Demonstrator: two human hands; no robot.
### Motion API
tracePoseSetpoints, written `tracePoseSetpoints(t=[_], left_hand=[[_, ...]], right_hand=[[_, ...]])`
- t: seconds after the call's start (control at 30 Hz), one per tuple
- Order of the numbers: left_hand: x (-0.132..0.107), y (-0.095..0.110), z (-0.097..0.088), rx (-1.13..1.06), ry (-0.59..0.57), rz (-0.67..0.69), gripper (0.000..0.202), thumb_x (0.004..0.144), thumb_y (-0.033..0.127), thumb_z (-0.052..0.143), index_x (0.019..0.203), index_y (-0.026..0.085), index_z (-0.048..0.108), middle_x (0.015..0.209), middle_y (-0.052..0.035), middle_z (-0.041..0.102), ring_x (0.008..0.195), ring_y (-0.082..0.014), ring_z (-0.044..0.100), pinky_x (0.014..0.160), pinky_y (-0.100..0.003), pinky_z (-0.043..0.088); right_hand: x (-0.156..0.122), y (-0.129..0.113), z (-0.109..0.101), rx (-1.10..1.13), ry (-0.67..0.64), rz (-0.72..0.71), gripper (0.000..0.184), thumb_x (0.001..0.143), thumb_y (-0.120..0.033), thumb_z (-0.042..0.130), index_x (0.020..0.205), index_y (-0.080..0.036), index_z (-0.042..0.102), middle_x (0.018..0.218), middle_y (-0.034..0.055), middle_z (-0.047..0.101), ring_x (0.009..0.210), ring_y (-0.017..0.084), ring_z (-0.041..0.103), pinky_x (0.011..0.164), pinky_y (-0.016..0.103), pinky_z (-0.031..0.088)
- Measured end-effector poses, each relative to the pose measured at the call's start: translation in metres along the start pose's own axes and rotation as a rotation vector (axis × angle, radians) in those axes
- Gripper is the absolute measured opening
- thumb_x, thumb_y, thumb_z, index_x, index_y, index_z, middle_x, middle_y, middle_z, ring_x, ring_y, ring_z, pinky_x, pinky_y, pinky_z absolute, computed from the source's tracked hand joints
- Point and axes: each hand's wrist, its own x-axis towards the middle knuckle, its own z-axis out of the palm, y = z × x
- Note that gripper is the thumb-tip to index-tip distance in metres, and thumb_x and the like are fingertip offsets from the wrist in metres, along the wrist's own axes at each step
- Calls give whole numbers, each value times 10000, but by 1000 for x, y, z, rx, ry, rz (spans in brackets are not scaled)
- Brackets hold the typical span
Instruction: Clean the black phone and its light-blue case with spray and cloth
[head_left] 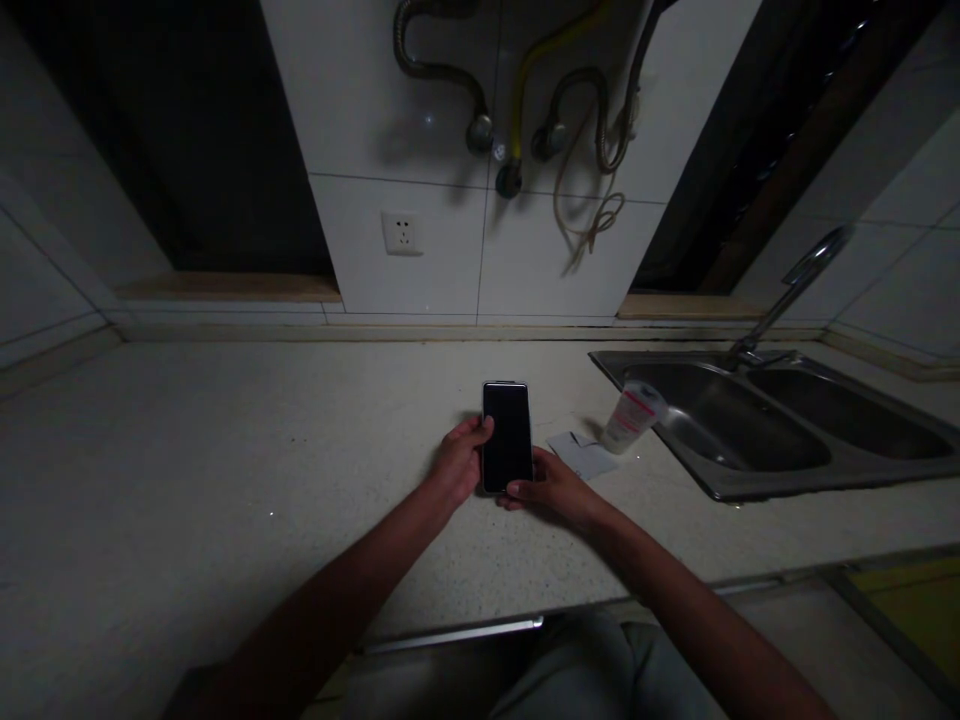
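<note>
A smartphone with a dark screen and a light rim is held upright over the counter, its screen facing me. My left hand grips its left edge, the thumb resting on the screen side. At the lower right corner, my right hand closes on the phone, thumb over the bottom of the front. The fingers behind the phone are mostly hidden. Just right of my right hand lies a white sheet of paper, and a clear plastic cup with red print stands beside it.
A double steel sink with a curved faucet is set into the right of the pale countertop. On the tiled wall are a power socket, metal hoses and a yellow pipe. Dark windows flank them.
</note>
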Motion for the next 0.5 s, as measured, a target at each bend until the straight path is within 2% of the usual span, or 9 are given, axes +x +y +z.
tracePoseSetpoints(t=[0.23,0.5], left_hand=[[-3,5,3,68,18,2,509,484,326,957,830,126,642,776,-26,672,713,-139,605,742,-294,478],[-4,4,4,143,48,100,513,499,388,936,818,157,608,748,-10,661,692,-126,601,704,-269,468]], right_hand=[[0,3,-5,-26,-10,-15,540,645,-369,880,1046,-145,596,880,65,709,665,170,701,653,306,586],[-1,0,-1,-103,35,-63,521,679,-452,844,1010,-145,584,814,52,706,589,165,692,571,282,578]])
